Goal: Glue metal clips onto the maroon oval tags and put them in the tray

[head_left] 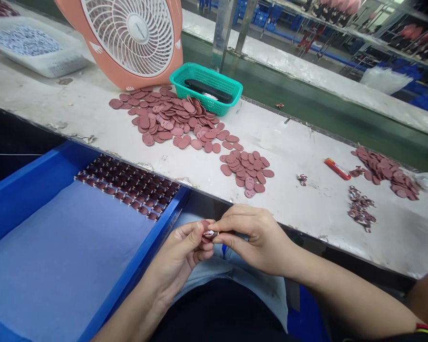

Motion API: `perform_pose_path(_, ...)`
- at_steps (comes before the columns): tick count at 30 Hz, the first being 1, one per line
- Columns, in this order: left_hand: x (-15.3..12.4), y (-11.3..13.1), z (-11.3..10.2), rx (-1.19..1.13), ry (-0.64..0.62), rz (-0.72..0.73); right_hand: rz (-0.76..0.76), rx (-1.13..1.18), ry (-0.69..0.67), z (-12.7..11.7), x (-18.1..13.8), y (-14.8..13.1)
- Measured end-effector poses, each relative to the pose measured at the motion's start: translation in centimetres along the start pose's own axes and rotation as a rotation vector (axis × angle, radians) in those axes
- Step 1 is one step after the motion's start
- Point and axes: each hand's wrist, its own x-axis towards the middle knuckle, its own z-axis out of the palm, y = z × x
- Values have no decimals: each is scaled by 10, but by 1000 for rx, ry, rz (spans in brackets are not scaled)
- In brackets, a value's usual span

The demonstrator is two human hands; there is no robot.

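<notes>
Both my hands meet over my lap, just below the table's front edge. My left hand (183,251) is closed round a small dusty-pink oval piece (206,224), its thumb on top. My right hand (251,237) pinches a small shiny part (211,233) against that piece. Directly ahead on the table lies a small heap of the same pink ovals (248,172), with a larger spread of them (171,118) further back. To my left, a blue tray (32,190) holds rows of finished pieces (128,185) along its far edge on a blue sheet.
A pink fan (131,38) and a teal basket (207,88) stand at the back of the worn white table (306,156). More pink ovals (385,171), a red lighter-like object (337,168) and small metal-backed scraps (360,209) lie at the right. A white bin (32,50) sits far left.
</notes>
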Motion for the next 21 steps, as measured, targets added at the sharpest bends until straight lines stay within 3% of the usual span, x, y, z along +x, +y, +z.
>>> perform_pose_path(5, 4, 7, -6, 11, -9, 0, -13, 13, -27, -2, 8, 3)
perform_pose_path(8, 7, 13, -11, 45, -17, 12, -66, -33, 32, -1, 14, 6)
perform_pose_path(10, 8, 14, -15, 66, 74, 103, -110, -135, 136, 3, 19, 8)
perform_pose_path(14, 12, 12, -13, 142, 277, 468, -263, -516, 339, 14, 28, 13)
perform_pose_path(17, 18, 12, -1, 198, 249, 623, -413, -718, 385, 23, 35, 17)
perform_pose_path(21, 29, 16, 12, 213, 224, 658, -455, -753, 389, 31, 42, 25)
